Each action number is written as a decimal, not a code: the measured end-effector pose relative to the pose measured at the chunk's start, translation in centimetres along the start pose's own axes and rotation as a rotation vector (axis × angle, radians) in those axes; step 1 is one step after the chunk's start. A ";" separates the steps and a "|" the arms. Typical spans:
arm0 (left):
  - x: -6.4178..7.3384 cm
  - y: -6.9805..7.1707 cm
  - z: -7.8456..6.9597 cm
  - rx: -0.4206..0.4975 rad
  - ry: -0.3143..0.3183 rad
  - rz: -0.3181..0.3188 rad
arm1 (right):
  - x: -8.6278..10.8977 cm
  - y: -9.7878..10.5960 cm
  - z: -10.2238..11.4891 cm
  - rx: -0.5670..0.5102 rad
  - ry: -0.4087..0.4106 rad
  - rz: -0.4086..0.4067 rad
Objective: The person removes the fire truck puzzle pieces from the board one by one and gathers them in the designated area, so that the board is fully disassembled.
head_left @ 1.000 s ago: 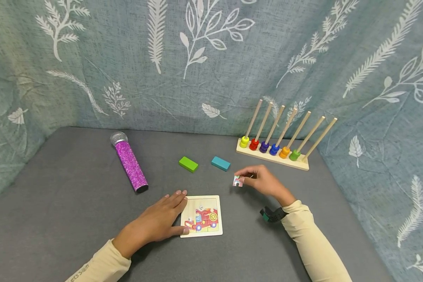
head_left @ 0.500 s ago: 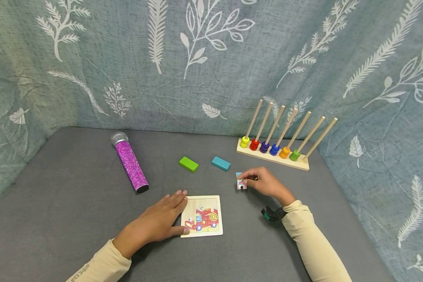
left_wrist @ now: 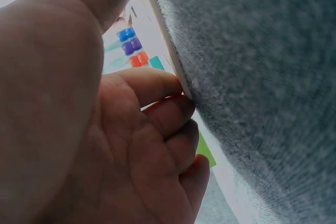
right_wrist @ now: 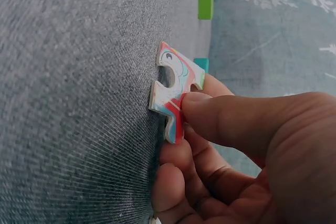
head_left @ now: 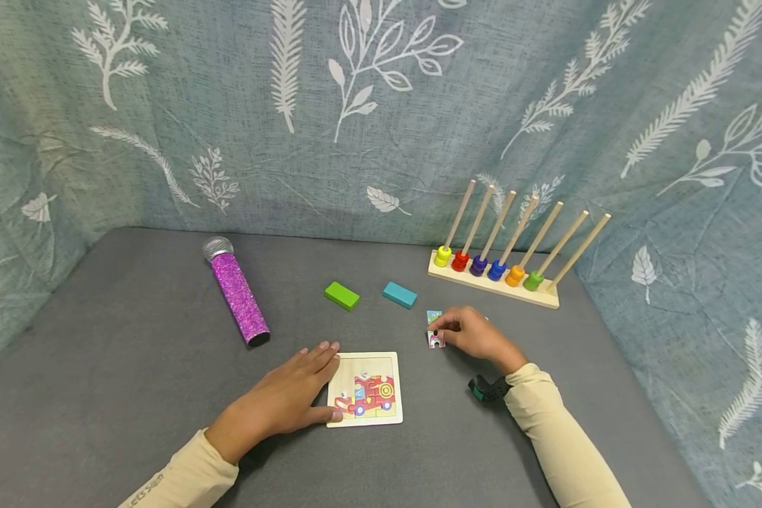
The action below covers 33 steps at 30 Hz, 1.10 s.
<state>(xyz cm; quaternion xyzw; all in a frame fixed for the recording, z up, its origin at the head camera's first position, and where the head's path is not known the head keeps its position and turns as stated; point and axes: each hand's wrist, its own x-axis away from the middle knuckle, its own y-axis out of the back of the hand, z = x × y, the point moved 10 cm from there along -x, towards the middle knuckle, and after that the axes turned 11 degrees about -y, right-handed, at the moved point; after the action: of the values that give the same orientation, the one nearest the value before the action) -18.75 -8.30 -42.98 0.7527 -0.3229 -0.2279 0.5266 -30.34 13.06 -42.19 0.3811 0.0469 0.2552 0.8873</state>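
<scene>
Dark grey tabletop [head_left: 419, 458], glittery purple microphone [head_left: 240, 298] lying at left, green block [head_left: 341, 295] near blue block [head_left: 400, 295], wooden peg rack [head_left: 482, 283] at back right, wooden puzzle board [head_left: 349, 370] nearer the front

Table [head_left: 330, 469] covered in matt, coarse-woven cloth. Backdrop [head_left: 228, 148] formed of creased matt cloth. Puzzle board [head_left: 349, 368] made of smooth, pale wood; puzzle piece [right_wrist: 179, 85] faced with smooth print. Microphone handle [head_left: 241, 300] coated in rough, sparkling glitter; microphone head [head_left: 218, 245] finished in metallic mesh. Pegs [head_left: 504, 222] seen as plain wood, beads [head_left: 497, 271] as glossy. Green block [head_left: 341, 295] and blue block [head_left: 399, 295] finished smooth.
</scene>
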 end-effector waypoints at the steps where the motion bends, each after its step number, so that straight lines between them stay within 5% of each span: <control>1: 0.0 0.0 0.0 0.001 0.002 0.002 | 0.0 0.0 0.0 0.005 0.000 -0.004; 9: -0.2 0.0 0.0 0.008 -0.001 0.015 | 0.1 0.2 -0.3 0.051 0.009 -0.038; 22: -0.6 -0.4 -1.0 0.063 -0.114 0.020 | 0.2 0.5 -0.2 0.072 -0.023 -0.132; 33: -0.7 -0.5 -1.0 0.077 -0.097 0.035 | 0.7 -1.6 3.0 0.053 0.029 -0.029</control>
<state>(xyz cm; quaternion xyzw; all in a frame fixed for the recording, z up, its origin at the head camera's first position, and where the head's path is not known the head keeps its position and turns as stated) -18.44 -7.10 -43.09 0.7546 -0.3695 -0.2426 0.4850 -28.22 10.48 -41.13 0.3999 0.0721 0.2464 0.8798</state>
